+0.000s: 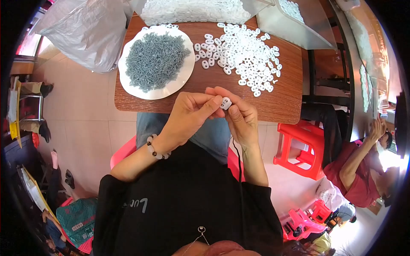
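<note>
Pinched between both hands over the table's near edge is a small white plastic cord lock with two holes. My left hand holds it from the left with thumb and fingers. On the other side, my right hand presses its thumb against the same piece, fingers curled behind it. Ahead and to the left stands a white plate heaped with small grey metal pieces that look like springs. Many similar white two-hole pieces lie loose on the brown table, beyond my right hand.
A clear bin of white parts stands at the table's far edge, with another bin to its right. A large grey plastic bag is at left. Red stools and a co-worker in a red shirt are on the right.
</note>
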A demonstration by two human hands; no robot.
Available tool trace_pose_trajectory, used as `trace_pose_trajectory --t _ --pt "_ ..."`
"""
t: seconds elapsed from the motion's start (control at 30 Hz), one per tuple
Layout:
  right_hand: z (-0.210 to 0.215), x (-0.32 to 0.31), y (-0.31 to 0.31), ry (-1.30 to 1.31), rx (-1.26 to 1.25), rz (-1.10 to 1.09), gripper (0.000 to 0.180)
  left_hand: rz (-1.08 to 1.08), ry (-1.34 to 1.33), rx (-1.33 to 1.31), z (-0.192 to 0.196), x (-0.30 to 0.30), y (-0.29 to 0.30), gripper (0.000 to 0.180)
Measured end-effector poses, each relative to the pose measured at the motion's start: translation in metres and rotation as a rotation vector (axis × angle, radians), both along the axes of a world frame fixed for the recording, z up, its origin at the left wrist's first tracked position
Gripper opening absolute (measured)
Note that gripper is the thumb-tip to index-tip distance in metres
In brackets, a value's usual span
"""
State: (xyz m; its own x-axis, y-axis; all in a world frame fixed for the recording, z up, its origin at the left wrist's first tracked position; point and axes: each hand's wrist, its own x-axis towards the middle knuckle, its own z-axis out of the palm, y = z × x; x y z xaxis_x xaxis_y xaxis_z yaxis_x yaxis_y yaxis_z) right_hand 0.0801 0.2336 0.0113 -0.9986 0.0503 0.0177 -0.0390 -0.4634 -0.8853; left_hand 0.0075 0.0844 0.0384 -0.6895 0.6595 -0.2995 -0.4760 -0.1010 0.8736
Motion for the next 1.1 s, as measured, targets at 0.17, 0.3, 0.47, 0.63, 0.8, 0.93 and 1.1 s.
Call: trace_pose_trajectory --t 0.17,0.3,0.47,0.63,0.8,0.93,1.1 --pt "0.003 -0.003 0.003 -0.004 0.001 -0.038 0.047 0.036 -0.051 0.067 0.001 0.0 0.009 0.028" --pt "0.0 -0.006 0.007 0.029 0.026 -0.063 0.046 0.055 -0.017 0.065 -0.002 0.001 0.016 0.028" --pt "-0.001 -0.006 0.009 0.025 0.028 -0.097 0.045 0.046 0.075 0.055 -0.007 0.001 0.022 0.028" --pt "-0.002 -0.006 0.009 0.004 -0.046 -0.128 0.042 0.055 0.124 0.053 -0.012 0.001 0.027 0.027" --pt "-0.004 -0.004 0.011 -0.005 -0.059 -0.178 0.04 0.019 0.183 0.014 -0.016 0.0 0.031 0.027" --pt "-0.003 -0.005 0.014 -0.016 -0.044 -0.193 0.039 0.059 0.07 0.112 -0.014 -0.001 0.037 0.027" --pt "0.002 -0.008 0.01 0.003 -0.013 -0.22 0.037 0.038 -0.028 0.178 -0.016 -0.003 0.037 0.026"
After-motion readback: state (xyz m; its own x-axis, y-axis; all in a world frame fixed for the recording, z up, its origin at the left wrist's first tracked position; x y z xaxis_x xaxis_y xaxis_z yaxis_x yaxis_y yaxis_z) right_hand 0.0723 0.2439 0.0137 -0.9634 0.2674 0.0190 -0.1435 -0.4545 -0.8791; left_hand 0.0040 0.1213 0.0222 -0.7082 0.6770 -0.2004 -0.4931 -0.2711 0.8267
